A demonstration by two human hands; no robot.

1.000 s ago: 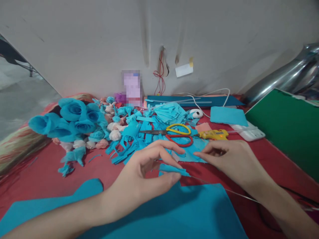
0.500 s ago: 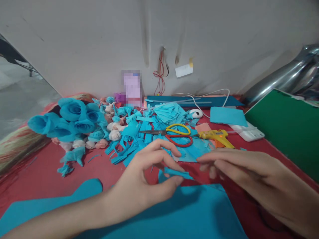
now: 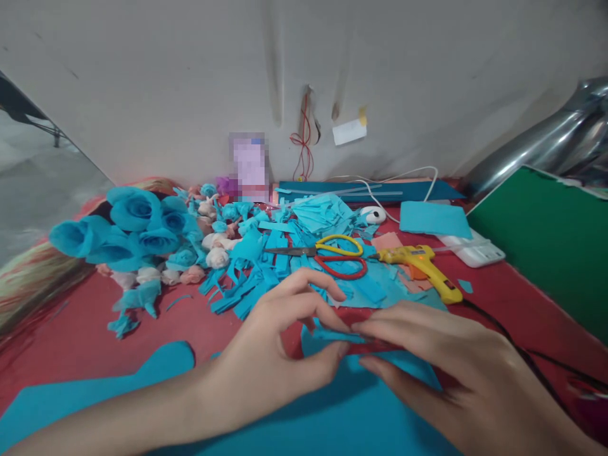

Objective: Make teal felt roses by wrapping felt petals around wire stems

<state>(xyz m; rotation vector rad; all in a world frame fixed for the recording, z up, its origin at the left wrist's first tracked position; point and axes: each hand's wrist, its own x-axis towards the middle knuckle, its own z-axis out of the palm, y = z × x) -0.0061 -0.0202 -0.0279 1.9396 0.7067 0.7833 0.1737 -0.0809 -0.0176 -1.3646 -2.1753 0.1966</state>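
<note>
My left hand [image 3: 285,342] pinches a small folded strip of blue crepe paper [image 3: 335,335] between thumb and index finger, its other fingers curved above. At the strip's right end my right hand [image 3: 437,361] is open, thumb and fingers apart. Its index fingertip meets or nearly meets my left one; whether it touches the paper I cannot tell. Under both hands lies a large blue sheet [image 3: 294,411]. Just beyond them are scissors [image 3: 339,246] with one yellow and one red handle, and a yellow glue gun [image 3: 422,263] on its side.
Blue paper roses [image 3: 137,209] and small pink and white buds [image 3: 218,258] cover the left of the red table [image 3: 209,329]. Blue cuttings [image 3: 251,272] heap up mid-table. A white power strip [image 3: 479,251], blue paper pad [image 3: 434,218] and green board [image 3: 541,240] are at right.
My right hand has moved left and its thumb has come into view below its fingers, around the strip's end. The glue gun's handle is uncovered. My left hand keeps hold of the strip.
</note>
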